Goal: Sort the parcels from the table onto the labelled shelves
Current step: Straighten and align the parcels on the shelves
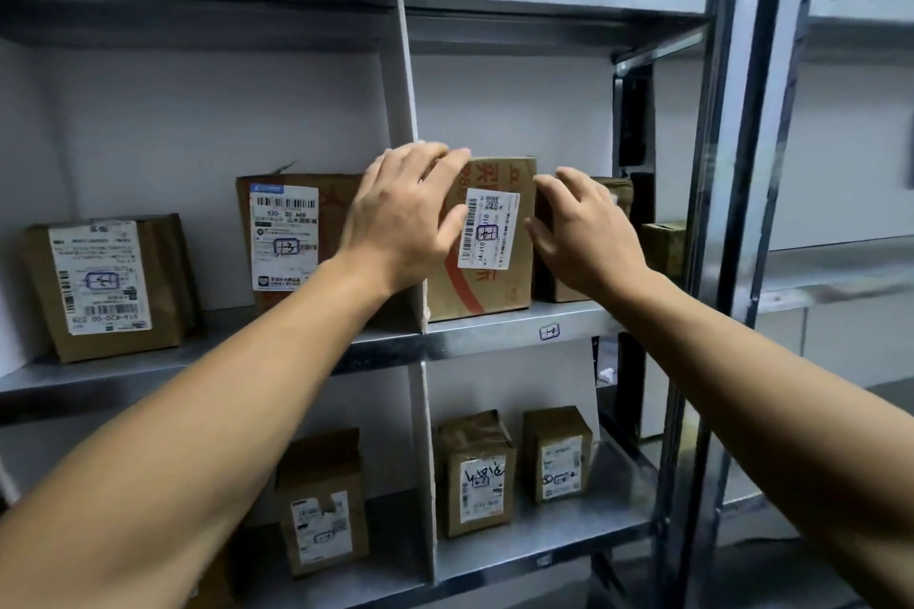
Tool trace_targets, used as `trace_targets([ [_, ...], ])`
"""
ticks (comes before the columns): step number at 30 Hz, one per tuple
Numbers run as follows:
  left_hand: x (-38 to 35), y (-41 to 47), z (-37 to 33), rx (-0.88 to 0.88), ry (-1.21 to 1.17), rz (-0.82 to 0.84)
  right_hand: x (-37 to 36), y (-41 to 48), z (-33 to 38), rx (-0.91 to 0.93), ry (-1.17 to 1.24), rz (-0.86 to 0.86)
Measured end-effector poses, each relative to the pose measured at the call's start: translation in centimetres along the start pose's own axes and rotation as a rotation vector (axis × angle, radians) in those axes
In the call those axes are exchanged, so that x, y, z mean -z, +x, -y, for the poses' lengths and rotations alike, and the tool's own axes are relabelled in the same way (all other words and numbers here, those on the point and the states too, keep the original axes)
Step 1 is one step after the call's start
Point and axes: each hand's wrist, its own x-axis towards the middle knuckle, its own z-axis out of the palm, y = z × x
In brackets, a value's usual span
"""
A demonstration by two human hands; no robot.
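Parcel (487, 257): stands upright on shelf (494, 325), directly between hands. Left hand (400, 218) spread over upper-left corner, right hand (583, 232) open beside right edge; nothing gripped.

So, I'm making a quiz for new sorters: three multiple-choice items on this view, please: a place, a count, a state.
1. Where does the red-printed box stand? A. on the floor B. middle shelf, right of the divider C. top shelf
2. How many labelled boxes stand on the lower shelf right of the divider? A. one B. two C. four
3. How are the left hand and right hand? A. fists B. holding a pen C. open
Key: B, beside the divider, above the shelf tag; B, two side by side; C, both flank the box, uncurled.
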Motion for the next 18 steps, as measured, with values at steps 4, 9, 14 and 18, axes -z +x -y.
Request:
trace_targets([
  [4, -1.3, 3.2, -1.6, -0.006, 0.004, -0.022, -0.4, 2.9, -2.9, 0.048, 0.124, -0.016],
  [9, -3.8, 5.3, -2.5, 0.056, 0.095, 0.085, -1.6, 5.7, -5.0, 0.120, 0.204, -0.001],
  [14, -5.7, 6.0, -2.7, 0.186, 0.156, 0.197, -4.0, 7.2, -6.0, 0.176, 0.277, 0.081],
  [18, -6.5, 6.4, -2.9, 0.210, 0.237, 0.233, -5.5, 7.9, -6.5, 0.213, 0.315, 0.084],
])
